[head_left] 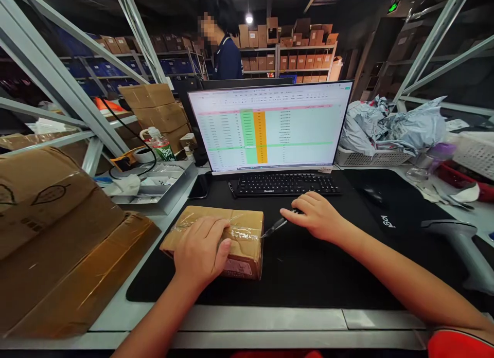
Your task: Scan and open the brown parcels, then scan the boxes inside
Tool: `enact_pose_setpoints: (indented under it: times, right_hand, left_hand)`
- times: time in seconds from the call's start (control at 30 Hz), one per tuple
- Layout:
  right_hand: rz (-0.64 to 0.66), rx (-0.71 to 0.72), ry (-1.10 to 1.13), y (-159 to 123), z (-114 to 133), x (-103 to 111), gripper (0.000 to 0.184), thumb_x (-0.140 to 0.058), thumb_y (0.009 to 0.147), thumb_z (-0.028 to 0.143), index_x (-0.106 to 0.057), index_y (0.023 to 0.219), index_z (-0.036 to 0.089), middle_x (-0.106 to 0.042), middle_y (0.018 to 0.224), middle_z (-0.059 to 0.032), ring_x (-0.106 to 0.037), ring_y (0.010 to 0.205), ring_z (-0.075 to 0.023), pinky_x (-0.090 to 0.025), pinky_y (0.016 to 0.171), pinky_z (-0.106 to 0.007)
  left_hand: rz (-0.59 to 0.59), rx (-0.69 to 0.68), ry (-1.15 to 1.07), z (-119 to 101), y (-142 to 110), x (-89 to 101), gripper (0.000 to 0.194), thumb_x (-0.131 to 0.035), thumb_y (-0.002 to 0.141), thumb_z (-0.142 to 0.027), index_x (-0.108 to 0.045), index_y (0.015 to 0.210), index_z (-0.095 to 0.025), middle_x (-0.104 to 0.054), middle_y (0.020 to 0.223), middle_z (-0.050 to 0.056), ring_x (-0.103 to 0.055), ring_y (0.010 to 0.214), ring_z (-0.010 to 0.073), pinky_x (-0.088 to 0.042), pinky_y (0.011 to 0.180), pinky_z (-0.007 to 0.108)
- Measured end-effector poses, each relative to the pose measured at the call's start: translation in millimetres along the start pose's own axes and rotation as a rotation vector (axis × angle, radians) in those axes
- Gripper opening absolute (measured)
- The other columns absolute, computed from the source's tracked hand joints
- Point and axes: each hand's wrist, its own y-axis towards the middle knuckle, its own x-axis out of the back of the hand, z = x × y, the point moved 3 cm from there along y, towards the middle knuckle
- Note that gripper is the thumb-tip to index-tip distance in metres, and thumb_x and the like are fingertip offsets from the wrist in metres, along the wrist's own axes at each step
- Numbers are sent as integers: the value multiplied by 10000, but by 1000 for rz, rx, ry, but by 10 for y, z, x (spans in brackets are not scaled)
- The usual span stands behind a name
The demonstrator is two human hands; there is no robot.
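A small taped cardboard parcel [239, 229] lies on the black desk mat [309, 275] in front of me. My left hand [203, 250] rests on top of the parcel, fingers curled over its near edge. My right hand [318, 214] is closed round a small knife [275, 227], and the blade tip touches the parcel's right end at the tape.
A keyboard [287, 184] and a monitor [268, 124] showing a spreadsheet stand behind the parcel. A phone [199, 186] and a tray [162, 185] lie at the left, large cardboard boxes [57, 234] nearer left. A mouse [372, 195] and a barcode scanner [459, 239] sit right. A person [224, 44] stands beyond the monitor.
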Motion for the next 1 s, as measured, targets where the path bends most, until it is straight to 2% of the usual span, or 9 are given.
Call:
enact_pose_setpoints:
  times: [0.13,0.23,0.33,0.4,0.47,0.57,0.77,0.87,1.0]
  right_hand:
    - [54,-62,-82,-5,-221,-109,421,-465,913,2,-646,1232,210,-617,903,-71,-472,765,-195,-317,717,-343]
    - [209,-304,-119,-92,-478,-244,414,-467,930,19,-677,1243,192,-638,871,-80,-530,763,-197,-341,701,-333]
    - [204,-586,54,-114,-578,-235,375,-448,1012,145,-648,1326,191,-707,955,-80,-634,819,-200,-417,694,-305]
    - [169,-684,247,-1,-516,-148,363,-432,1050,242,-621,1360,219,-744,1047,-55,-689,880,-197,-474,697,-288]
    - [188,-634,392,249,-386,-45,344,-447,1051,274,-633,1339,251,-755,1124,-25,-717,949,-200,-521,732,-288]
    - [253,-398,450,828,-155,46,302,-502,1029,272,-685,1269,272,-754,1167,-3,-728,995,-219,-557,791,-314]
    - [373,-93,258,2050,270,-89,241,-563,1017,369,-771,1090,271,-768,856,-37,-715,733,-220,-474,606,-283]
    - [445,11,145,2297,436,-128,221,-581,1000,335,-789,1007,260,-739,762,-50,-695,678,-217,-402,562,-264]
    - [424,157,62,2183,505,0,199,-606,949,208,-759,821,201,-671,630,-56,-652,588,-192,-367,557,-271]
  left_hand:
    - [9,4,-14,10,12,-1,401,-321,1027,-351,-663,974,-149,-687,954,98,-609,900,258,-447,765,371]
    - [-26,15,-32,2,-48,21,380,-334,1022,-353,-656,979,-156,-691,952,102,-623,902,262,-472,780,381]
    - [-158,-10,-11,-17,-194,26,364,-337,1035,-341,-646,1050,-149,-708,965,119,-655,937,266,-518,846,402]
    - [-280,-53,-3,-37,-311,0,283,-405,1034,-315,-642,1068,-163,-722,941,107,-683,953,250,-554,860,388]
    - [-382,-67,-12,-53,-404,-47,179,-516,1012,-305,-645,1053,-187,-728,893,77,-706,939,226,-587,834,356]
    - [-480,3,-51,-61,-465,-112,170,-591,993,-360,-658,1013,-204,-721,833,53,-721,893,211,-609,789,344]
    - [-557,56,-84,-109,-464,-130,247,-550,1012,-413,-636,932,-196,-704,784,40,-683,772,168,-592,738,337]
    - [-576,57,-107,-109,-476,-125,235,-572,1002,-407,-618,924,-190,-693,779,32,-668,759,156,-584,725,319]
    - [-568,47,-157,-87,-500,-132,211,-593,993,-387,-626,937,-186,-693,792,33,-668,798,160,-573,734,318]
